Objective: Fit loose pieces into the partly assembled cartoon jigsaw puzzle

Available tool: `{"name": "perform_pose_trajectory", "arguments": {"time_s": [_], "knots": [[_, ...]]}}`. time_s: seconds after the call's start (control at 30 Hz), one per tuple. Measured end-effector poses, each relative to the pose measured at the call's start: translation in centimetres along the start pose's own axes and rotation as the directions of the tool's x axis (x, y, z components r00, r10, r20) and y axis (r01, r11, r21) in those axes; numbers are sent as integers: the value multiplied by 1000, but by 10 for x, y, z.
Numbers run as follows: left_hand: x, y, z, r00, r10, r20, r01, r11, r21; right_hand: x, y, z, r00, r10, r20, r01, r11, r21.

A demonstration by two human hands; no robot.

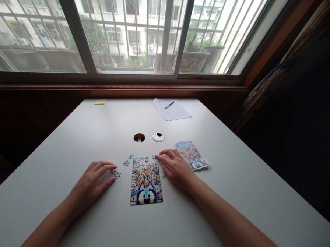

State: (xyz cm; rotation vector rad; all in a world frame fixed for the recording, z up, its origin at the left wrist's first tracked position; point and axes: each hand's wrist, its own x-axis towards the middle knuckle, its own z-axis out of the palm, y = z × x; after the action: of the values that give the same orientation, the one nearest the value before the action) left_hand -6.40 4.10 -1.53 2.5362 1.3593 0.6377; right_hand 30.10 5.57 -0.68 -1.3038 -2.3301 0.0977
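A partly assembled jigsaw puzzle (146,183) lies flat on the white table, a blue cartoon dog's face at its near end. Gaps and loosely set puzzle pieces (146,159) show along its far end. My right hand (177,167) rests at the puzzle's upper right, with a forefinger touching a blue puzzle piece (154,157) and the thumb apart from it. Under that hand's thumb side lies another loose piece (163,173). To the left, my left hand (97,178) is open, thumb and fingers spread beside a few loose pieces (117,174).
A picture sheet (192,155) matching the puzzle lies right of my right hand. Beyond are a round cable hole (139,137), its white cover (158,136), papers (171,110) with a pen (169,105), and a yellow note (100,102). A barred window stands behind the table.
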Motion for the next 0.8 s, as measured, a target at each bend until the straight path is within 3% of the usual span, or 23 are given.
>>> {"name": "perform_pose_trajectory", "arguments": {"time_s": [0.8], "knots": [[1, 6, -4, 1000, -25, 10, 25, 1000, -10, 1, -2, -2, 1000, 4, 5, -4, 1000, -1]]}}
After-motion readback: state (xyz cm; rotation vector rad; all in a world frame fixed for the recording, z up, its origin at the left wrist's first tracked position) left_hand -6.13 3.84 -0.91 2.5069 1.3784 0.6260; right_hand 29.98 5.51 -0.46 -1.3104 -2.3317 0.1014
